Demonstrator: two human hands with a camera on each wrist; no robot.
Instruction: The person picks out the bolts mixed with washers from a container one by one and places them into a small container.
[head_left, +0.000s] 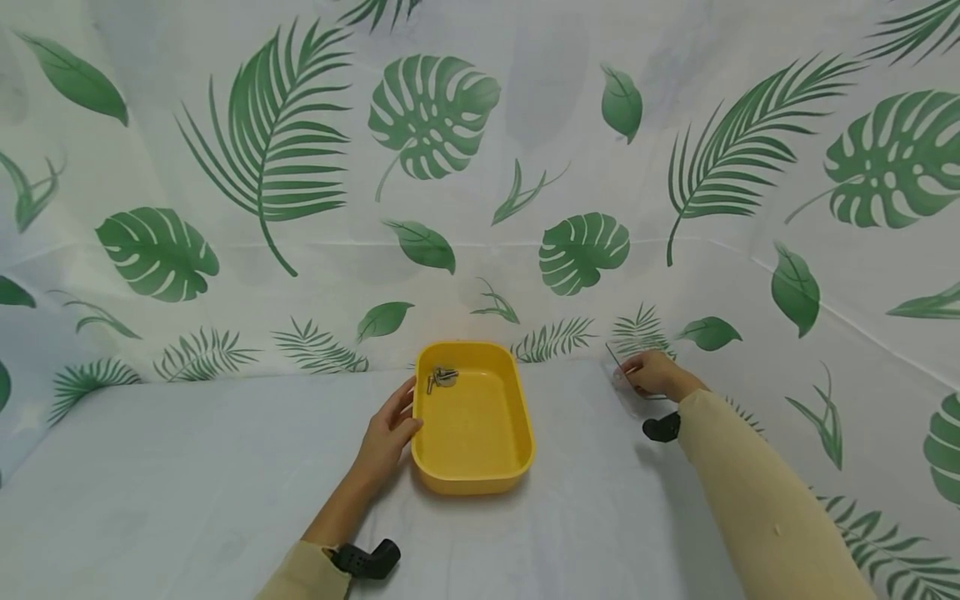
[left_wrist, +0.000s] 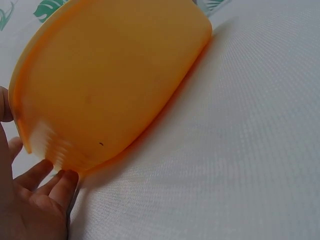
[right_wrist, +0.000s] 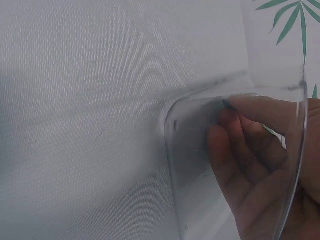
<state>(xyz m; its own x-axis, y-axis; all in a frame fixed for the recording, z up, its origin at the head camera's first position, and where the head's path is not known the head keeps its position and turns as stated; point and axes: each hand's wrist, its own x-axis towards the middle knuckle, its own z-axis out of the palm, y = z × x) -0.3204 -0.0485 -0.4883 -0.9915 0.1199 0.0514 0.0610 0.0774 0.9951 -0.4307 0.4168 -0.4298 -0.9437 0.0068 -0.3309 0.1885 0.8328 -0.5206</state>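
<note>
The yellow plastic tray (head_left: 480,429) stands in the middle of the table, with several small metal screws (head_left: 444,377) and a round metal piece in its far left corner. My left hand (head_left: 392,425) grips its left side, thumb at the rim and fingers against the outer wall (left_wrist: 115,75). To the right, my right hand (head_left: 656,373) reaches into a clear plastic container (right_wrist: 192,145). Its thumb and forefinger meet at a small dark piece (right_wrist: 226,103), mostly hidden and too small to identify. The container's transparent edge crosses in front of the hand in the right wrist view.
A white cloth (head_left: 187,475) covers the table. Behind and to the right hangs a white backdrop (head_left: 495,75) printed with green leaves; the clear container stands close to where it meets the table. Black wrist cameras (head_left: 371,560) sit on both wrists.
</note>
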